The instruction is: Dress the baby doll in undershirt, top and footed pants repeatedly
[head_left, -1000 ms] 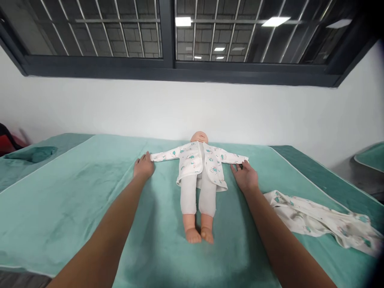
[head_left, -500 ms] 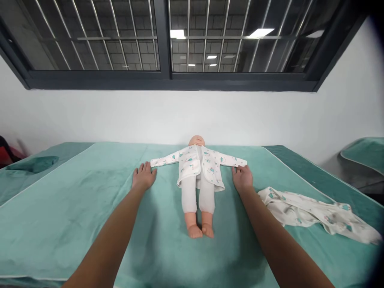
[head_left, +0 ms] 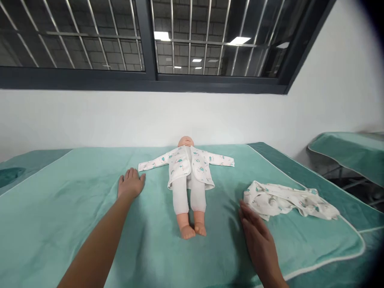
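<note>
A baby doll (head_left: 186, 141) lies on its back with its feet toward me. It wears a white printed jacket (head_left: 179, 165), unfastened down the front, and its arms stretch out sideways inside the sleeves. White fabric covers both legs down to above the bare feet. My left hand (head_left: 131, 184) rests flat on the green blanket (head_left: 81, 192), fingers spread, just below the cuff of the sleeve on the left. My right hand (head_left: 259, 240) is above the blanket, fingers extended, beside a crumpled white printed garment (head_left: 291, 200); it holds nothing.
A white wall (head_left: 126, 116) stands directly behind the doll's head, with a dark-framed barred window (head_left: 150, 80) above it. A second green-covered surface (head_left: 351, 152) is at the right, with dark metal framework below.
My right hand has let go of the sleeve cuff and moved down and right, close to the crumpled garment. My left hand stays near the other cuff. The view has turned right.
</note>
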The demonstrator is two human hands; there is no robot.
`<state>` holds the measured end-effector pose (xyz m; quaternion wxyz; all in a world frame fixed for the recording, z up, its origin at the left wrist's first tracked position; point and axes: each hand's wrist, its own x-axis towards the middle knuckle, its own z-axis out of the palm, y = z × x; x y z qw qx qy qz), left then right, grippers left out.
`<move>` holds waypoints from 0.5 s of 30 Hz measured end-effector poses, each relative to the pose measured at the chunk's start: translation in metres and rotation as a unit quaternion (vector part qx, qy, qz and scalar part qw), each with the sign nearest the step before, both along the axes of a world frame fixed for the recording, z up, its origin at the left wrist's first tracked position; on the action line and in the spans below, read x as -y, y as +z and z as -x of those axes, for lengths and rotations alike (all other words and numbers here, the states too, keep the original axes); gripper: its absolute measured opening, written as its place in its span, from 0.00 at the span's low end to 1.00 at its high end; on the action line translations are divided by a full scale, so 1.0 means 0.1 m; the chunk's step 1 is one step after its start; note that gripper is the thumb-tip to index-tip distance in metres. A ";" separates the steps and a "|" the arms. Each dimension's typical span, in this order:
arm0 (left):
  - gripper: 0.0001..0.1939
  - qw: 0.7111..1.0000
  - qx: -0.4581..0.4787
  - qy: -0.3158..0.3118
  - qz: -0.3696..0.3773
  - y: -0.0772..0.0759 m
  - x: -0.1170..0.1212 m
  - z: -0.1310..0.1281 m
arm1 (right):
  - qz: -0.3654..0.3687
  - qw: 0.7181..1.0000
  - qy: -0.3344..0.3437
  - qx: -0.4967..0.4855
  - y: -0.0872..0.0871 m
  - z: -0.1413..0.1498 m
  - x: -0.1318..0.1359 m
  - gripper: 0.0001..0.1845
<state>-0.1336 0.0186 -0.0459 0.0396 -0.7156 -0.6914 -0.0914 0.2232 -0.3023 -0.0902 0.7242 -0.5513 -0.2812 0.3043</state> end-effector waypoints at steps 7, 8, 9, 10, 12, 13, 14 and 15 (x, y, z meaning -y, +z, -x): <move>0.39 1.000 0.004 -0.007 -0.018 -0.03 -0.06 0.02 | 0.106 0.928 -0.053 0.354 -0.22 -0.73 0.56 0.21; 0.39 1.000 0.003 -0.008 -0.021 -0.03 -0.06 0.03 | 0.109 0.910 -0.075 0.392 -0.21 -0.88 0.56 0.22; 0.39 1.000 0.003 -0.010 -0.022 -0.03 -0.06 0.03 | 0.108 0.891 -0.095 0.431 -0.19 -1.02 0.54 0.24; 0.39 1.000 0.003 -0.011 -0.021 -0.03 -0.05 0.03 | 0.111 0.866 -0.110 0.474 -0.16 -1.15 0.50 0.25; 0.39 1.000 0.004 -0.013 -0.019 -0.03 -0.02 0.03 | 0.121 0.811 -0.133 0.557 -0.09 -1.35 0.39 0.26; 0.39 1.000 0.004 -0.015 -0.018 -0.03 0.01 0.03 | 0.133 0.786 -0.137 0.589 -0.04 -1.41 0.32 0.26; 0.38 1.000 0.004 -0.017 -0.017 -0.03 0.03 0.04 | 0.148 0.765 -0.133 0.612 0.01 -1.45 0.24 0.26; 0.38 1.000 0.006 -0.017 -0.016 -0.03 0.07 0.04 | 0.169 0.751 -0.119 0.627 0.07 -1.47 0.16 0.25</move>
